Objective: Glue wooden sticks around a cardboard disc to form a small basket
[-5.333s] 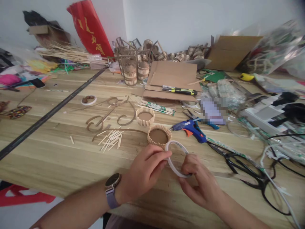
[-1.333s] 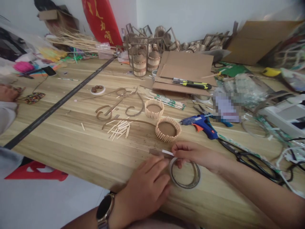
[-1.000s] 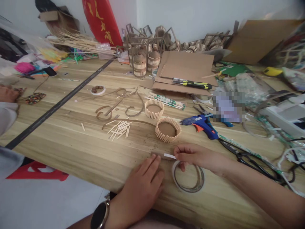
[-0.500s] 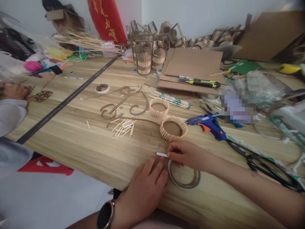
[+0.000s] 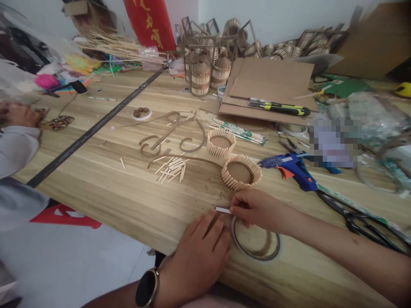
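My right hand [image 5: 253,208] pinches a short white strip of tape [image 5: 224,210] between thumb and fingers. A thin tape ring [image 5: 276,252] hangs or leans just under that hand, tilted on the wooden tabletop. Whether the strip joins the ring is hidden by the fingers. My left hand [image 5: 202,248] rests palm down near the table's front edge, fingers stretched out, fingertips close to the strip's free end. Beyond my right hand stand two round wooden-stick baskets [image 5: 241,184] [image 5: 221,149] with brown bases. A pile of short sticks [image 5: 171,168] lies to their left.
A blue glue gun [image 5: 292,167] and black-handled scissors [image 5: 362,218] lie right. Brown strips [image 5: 192,147] curl behind the sticks. Utility knives [image 5: 282,108] rest on cardboard [image 5: 272,81]. Small lantern-like baskets [image 5: 201,79] stand behind. At far left is another person's hand [image 5: 24,115].
The tape ring has tilted and swung slightly under my right hand. The view has shifted a little; both hands keep nearly the same pose.
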Demonstrator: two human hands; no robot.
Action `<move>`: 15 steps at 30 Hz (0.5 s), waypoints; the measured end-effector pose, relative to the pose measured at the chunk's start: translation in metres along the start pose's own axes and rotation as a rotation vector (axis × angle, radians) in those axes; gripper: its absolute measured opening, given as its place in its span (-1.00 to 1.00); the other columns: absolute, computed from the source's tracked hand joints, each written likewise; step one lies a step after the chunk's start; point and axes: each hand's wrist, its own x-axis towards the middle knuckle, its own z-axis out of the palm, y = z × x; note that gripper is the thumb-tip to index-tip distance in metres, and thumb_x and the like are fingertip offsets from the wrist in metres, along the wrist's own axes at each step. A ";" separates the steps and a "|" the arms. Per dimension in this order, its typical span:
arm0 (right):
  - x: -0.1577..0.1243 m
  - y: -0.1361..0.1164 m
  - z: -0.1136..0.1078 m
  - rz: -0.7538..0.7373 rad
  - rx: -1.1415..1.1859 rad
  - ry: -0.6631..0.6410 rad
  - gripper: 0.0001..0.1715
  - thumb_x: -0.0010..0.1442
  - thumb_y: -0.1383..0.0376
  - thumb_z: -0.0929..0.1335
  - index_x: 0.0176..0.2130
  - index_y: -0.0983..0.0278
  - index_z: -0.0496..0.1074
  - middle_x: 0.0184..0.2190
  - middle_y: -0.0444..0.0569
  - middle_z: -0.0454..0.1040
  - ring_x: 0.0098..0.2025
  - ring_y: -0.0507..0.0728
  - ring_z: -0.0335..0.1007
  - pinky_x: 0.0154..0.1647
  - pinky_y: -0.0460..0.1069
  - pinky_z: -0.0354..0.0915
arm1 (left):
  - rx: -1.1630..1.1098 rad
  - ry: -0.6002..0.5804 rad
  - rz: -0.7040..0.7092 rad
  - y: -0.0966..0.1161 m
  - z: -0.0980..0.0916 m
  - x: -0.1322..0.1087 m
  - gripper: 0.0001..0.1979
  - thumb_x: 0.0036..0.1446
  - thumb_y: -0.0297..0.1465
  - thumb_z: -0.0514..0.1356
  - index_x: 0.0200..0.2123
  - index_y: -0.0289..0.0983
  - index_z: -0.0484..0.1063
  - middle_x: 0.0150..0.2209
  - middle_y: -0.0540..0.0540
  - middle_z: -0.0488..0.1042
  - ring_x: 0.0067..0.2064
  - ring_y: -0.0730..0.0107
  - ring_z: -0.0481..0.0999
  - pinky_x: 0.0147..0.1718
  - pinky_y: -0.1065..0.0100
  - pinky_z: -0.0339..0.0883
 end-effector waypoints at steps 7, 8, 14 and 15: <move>0.000 -0.004 0.000 0.007 -0.041 0.001 -0.80 0.19 0.32 0.28 -0.47 0.24 0.35 -0.64 -0.14 0.46 -0.55 0.03 0.33 -0.53 -0.09 0.11 | -0.120 -0.030 -0.023 -0.010 -0.006 -0.002 -0.80 0.35 -0.45 0.03 -0.19 -0.33 0.45 -0.12 -0.19 0.53 0.00 0.18 0.50 -0.02 0.17 0.45; 0.000 -0.005 -0.001 0.005 -0.046 -0.005 -0.80 0.19 0.32 0.28 -0.48 0.24 0.35 -0.64 -0.14 0.46 -0.55 0.03 0.33 -0.52 -0.09 0.11 | -0.136 -0.024 -0.040 -0.014 -0.009 0.000 -0.80 0.35 -0.48 0.02 -0.23 -0.33 0.45 -0.14 -0.18 0.52 -0.05 0.19 0.51 -0.04 0.17 0.47; 0.000 -0.007 -0.003 0.006 -0.087 -0.012 -0.77 0.20 0.34 0.28 -0.50 0.24 0.34 -0.63 -0.12 0.48 -0.54 0.04 0.34 -0.51 -0.09 0.12 | -0.182 -0.175 -0.095 -0.039 -0.020 0.022 -0.81 0.32 -0.54 0.05 -0.08 -0.33 0.42 -0.11 -0.16 0.50 -0.06 0.22 0.47 -0.02 0.16 0.45; 0.001 -0.006 -0.003 0.000 -0.092 -0.010 -0.77 0.20 0.34 0.28 -0.50 0.24 0.34 -0.63 -0.12 0.49 -0.54 0.04 0.35 -0.51 -0.09 0.12 | -0.185 -0.202 -0.067 -0.043 -0.019 0.026 -0.81 0.32 -0.54 0.05 -0.08 -0.33 0.43 -0.12 -0.15 0.50 -0.06 0.23 0.47 -0.02 0.16 0.45</move>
